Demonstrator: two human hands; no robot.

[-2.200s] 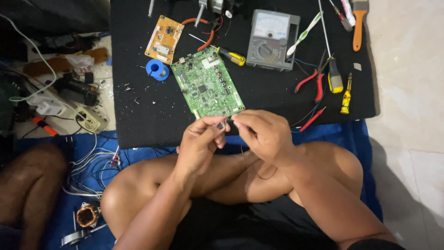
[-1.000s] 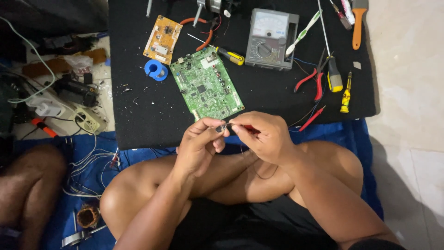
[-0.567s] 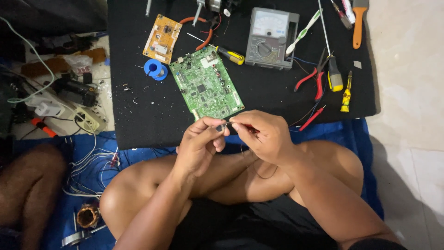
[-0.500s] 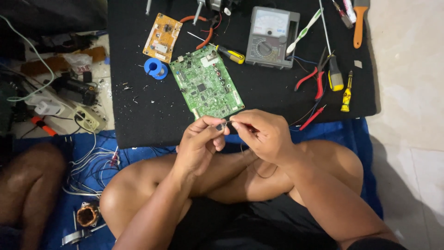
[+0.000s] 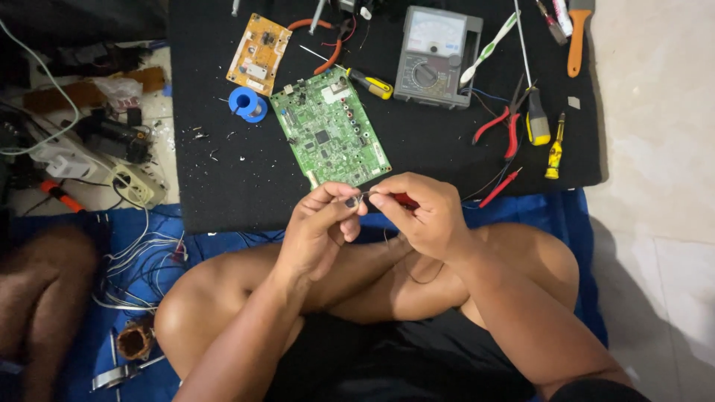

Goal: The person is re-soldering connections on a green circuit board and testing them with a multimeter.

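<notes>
Hands meeting over crossed legs, just at the near edge of the black mat [image 5: 246, 186]. Left hand [image 5: 320, 227] pinching a tiny dark component [image 5: 350, 201] between thumb and fingertips. Right hand [image 5: 421, 216] closed around a red-handled tool [image 5: 404, 199], thin metal tip touching that component. Green circuit board [image 5: 329, 134] lying flat just beyond the hands. Blue solder spool [image 5: 244, 103] beside the board, grey multimeter [image 5: 436, 56] further back, red pliers [image 5: 506, 126] off right.
</notes>
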